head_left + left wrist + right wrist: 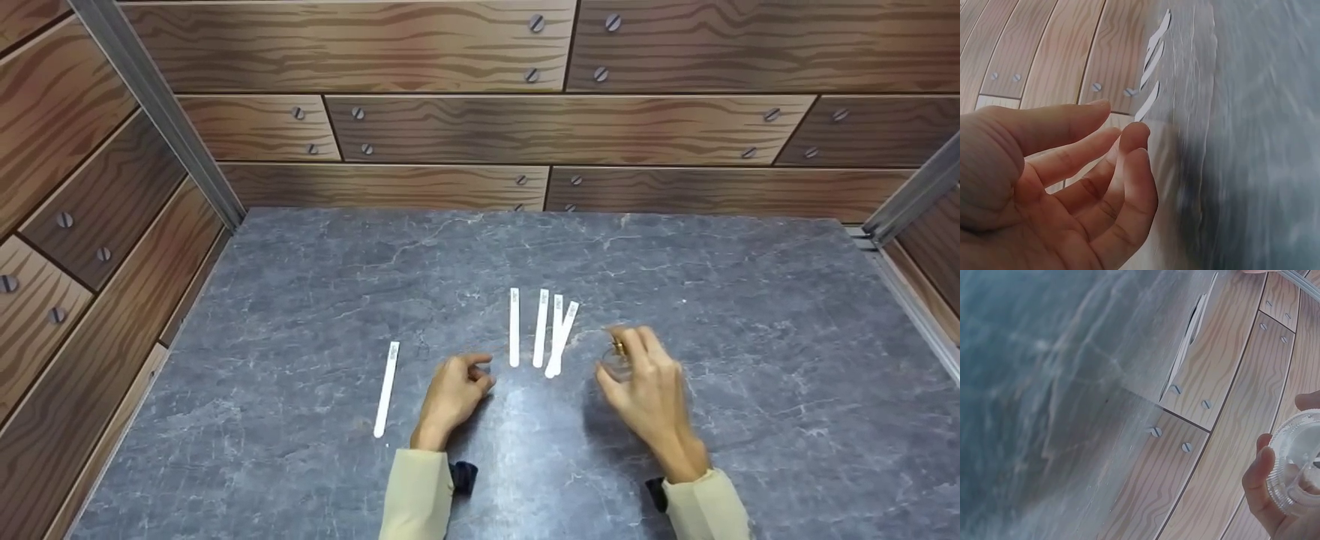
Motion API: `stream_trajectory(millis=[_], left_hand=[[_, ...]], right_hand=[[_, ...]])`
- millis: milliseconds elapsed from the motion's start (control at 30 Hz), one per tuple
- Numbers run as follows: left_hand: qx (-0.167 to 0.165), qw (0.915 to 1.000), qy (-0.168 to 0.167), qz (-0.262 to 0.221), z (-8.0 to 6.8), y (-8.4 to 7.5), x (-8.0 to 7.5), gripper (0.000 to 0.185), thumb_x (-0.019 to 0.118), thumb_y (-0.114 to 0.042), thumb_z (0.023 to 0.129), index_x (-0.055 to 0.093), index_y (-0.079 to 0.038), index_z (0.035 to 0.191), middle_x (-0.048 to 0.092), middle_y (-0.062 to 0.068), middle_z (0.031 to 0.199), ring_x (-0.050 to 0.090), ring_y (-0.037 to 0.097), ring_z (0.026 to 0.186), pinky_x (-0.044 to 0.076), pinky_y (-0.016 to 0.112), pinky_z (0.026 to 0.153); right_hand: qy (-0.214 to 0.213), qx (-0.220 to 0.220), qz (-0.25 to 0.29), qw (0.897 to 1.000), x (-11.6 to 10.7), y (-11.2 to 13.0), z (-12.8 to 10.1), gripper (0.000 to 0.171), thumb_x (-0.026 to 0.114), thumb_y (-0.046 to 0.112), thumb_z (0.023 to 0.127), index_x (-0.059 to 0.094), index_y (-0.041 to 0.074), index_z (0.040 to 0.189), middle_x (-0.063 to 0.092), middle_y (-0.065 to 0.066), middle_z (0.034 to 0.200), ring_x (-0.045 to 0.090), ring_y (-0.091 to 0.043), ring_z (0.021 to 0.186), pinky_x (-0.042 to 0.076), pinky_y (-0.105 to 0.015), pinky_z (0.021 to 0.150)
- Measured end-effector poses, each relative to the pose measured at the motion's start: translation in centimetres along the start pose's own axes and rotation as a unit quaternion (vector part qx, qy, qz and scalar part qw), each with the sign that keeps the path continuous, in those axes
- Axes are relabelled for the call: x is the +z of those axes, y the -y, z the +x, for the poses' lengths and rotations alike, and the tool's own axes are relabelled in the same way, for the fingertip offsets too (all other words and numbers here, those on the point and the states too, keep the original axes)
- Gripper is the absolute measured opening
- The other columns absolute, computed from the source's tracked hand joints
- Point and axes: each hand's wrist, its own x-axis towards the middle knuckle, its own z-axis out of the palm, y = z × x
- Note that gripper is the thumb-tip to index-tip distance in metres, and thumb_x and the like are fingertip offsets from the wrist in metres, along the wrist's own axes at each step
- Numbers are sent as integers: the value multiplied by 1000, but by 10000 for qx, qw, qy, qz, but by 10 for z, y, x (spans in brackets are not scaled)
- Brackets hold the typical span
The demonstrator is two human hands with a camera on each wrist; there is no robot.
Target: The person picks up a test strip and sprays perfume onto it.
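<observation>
A: What is in the right hand [651, 390]?
B: Its grip is curled round a small clear glass bottle [617, 363] with a gold top, held just above the counter [750, 360].
A: And the left hand [452, 395]?
B: Loose, fingers gently bent, holding nothing, low over the counter.
A: What lies nearby?
B: Four white paper strips [541, 330] between and just beyond the hands; a single strip [386, 388] lies apart, left of the left hand.
</observation>
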Motion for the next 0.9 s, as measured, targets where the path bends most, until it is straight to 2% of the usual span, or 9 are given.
stream_trajectory(millis=[200, 467, 733, 900], left_hand=[[143, 9996, -211, 90, -8, 4, -9, 29, 71, 3, 87, 71, 7, 116, 70, 7, 83, 58, 11, 67, 53, 31, 66], [98, 9993, -361, -6, -16, 9, -17, 28, 70, 4, 88, 71, 8, 115, 70, 9, 86, 62, 13, 69, 54, 32, 66], [31, 9986, -519, 52, -22, 13, -25, 28, 70, 5, 88, 70, 9, 117, 70, 10, 88, 65, 17, 73, 55, 32, 66], [118, 9978, -626, 178, -25, 16, -30, 29, 70, 6, 88, 69, 10, 116, 70, 10, 86, 65, 17, 73, 54, 32, 66]], right_hand=[[-37, 38, -41, 10000, 0, 1, -1, 43, 77, -12, 62, 63, -3, 101, 61, -13, 81, 57, -25, 54, 51, -37, 43], [-38, 24, -31, 10000, 0, 2, 0, 43, 76, -14, 61, 63, -4, 101, 62, -15, 82, 60, -28, 57, 53, -40, 45], [6, 26, 25, 10000, 0, 1, -1, 46, 77, -16, 60, 64, -4, 102, 62, -15, 83, 60, -26, 56, 53, -36, 44], [22, 10, 25, 10000, -1, 1, -1, 45, 77, -15, 60, 64, -5, 102, 62, -15, 82, 60, -25, 55, 53, -35, 43]])
